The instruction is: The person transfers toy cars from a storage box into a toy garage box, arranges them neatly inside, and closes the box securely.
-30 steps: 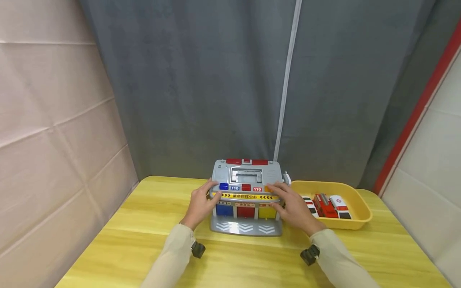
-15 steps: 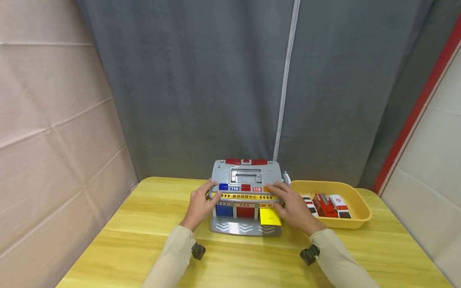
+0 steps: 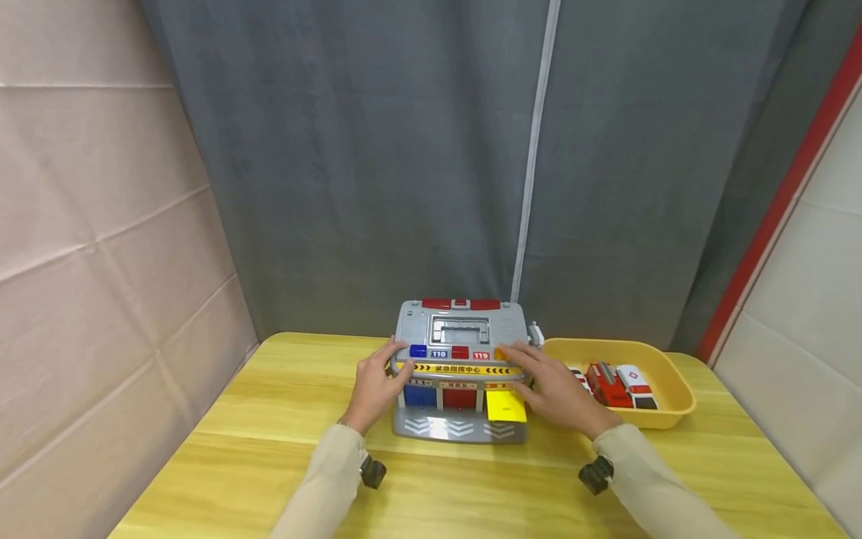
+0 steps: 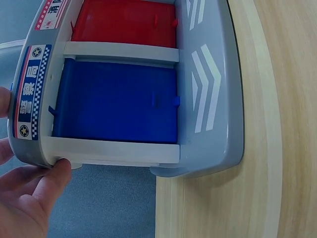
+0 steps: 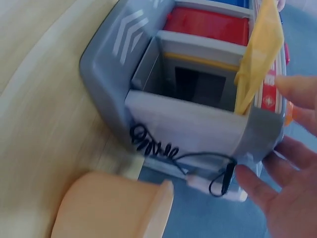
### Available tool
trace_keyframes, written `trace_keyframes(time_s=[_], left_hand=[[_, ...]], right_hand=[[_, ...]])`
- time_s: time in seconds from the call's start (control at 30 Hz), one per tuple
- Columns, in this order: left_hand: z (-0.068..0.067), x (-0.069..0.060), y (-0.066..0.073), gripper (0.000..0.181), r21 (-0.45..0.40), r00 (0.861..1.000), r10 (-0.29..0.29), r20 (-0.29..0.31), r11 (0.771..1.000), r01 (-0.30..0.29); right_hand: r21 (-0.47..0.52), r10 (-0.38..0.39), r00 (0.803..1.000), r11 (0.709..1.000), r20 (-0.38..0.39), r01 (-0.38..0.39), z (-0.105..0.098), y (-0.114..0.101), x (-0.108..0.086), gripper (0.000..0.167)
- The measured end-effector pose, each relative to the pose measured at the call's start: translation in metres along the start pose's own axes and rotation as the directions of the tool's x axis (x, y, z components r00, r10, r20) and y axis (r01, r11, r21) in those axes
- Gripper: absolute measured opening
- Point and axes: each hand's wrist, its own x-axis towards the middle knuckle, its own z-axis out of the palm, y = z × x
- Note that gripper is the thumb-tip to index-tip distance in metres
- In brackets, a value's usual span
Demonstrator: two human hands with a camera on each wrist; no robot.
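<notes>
A grey toy station (image 3: 413,329) stands on the table, its blue door (image 4: 116,101) and red door (image 4: 126,22) closed. The yellow door (image 3: 506,406) is swung up and outward; the right wrist view shows the door (image 5: 262,49) beside a hollow bay. My left hand (image 3: 372,389) grips the station's left front corner, its fingers (image 4: 54,181) against the side. At the right corner, my right hand (image 3: 559,393) holds with a finger by the orange button (image 5: 289,113) and others against the side wall.
Right of the station, a yellow tray (image 3: 667,378) holds toy vehicles, among them a red truck (image 3: 609,387) and a white one (image 3: 633,378). A coiled black cord (image 5: 153,148) hangs on the station's side. A grey curtain (image 3: 377,187) is behind the table.
The yellow door has swung from closed to raised outward. My right wrist has shifted slightly right, with the fingers still at the corner; my left hand has barely moved.
</notes>
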Motion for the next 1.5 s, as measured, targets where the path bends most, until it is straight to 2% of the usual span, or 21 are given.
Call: trace_keyframes(time_s=[0.13, 0.33, 0.5, 0.7, 0.83, 1.03, 1.23, 1.5], left_hand=[[-0.001, 0.000, 0.001, 0.038, 0.008, 1.000, 0.003, 0.000, 1.000, -0.003], [0.000, 0.001, 0.001, 0.039, 0.008, 1.000, -0.024, 0.011, 1.000, 0.024], [0.001, 0.001, 0.002, 0.040, 0.002, 0.999, -0.038, 0.012, 0.999, 0.038], [0.003, 0.001, 0.003, 0.039, 0.005, 1.000, -0.015, 0.003, 1.000, 0.015], [0.003, 0.001, 0.004, 0.038, 0.004, 1.000, 0.007, -0.011, 1.000, -0.007], [0.004, 0.001, 0.004, 0.038, 0.010, 1.000, 0.022, -0.018, 1.000, -0.022], [0.005, 0.002, 0.003, 0.038, -0.001, 1.000, 0.004, -0.014, 1.000, -0.004], [0.006, 0.001, 0.004, 0.038, -0.004, 1.000, -0.007, -0.010, 1.000, 0.006]], right_hand=[[-0.003, 0.003, 1.000, 1.000, -0.015, -0.003, -0.007, 0.008, -0.003, 0.066], [-0.022, -0.007, 0.994, 1.000, -0.106, 0.004, -0.022, 0.027, -0.010, 0.060], [-0.047, 0.010, 0.984, 0.999, -0.177, -0.019, -0.033, 0.052, -0.019, 0.052], [-0.092, 0.025, 0.964, 0.995, -0.263, -0.050, -0.044, 0.080, -0.038, 0.047], [-0.112, 0.021, 0.957, 0.992, -0.288, -0.056, -0.046, 0.095, -0.049, 0.048], [-0.104, 0.099, 0.960, 0.986, -0.262, -0.130, -0.049, 0.115, -0.057, 0.049], [-0.078, 0.194, 0.960, 0.974, -0.202, -0.213, -0.053, 0.137, -0.058, 0.049], [-0.104, 0.321, 0.943, 0.939, -0.083, -0.329, -0.055, 0.159, -0.056, 0.055]])
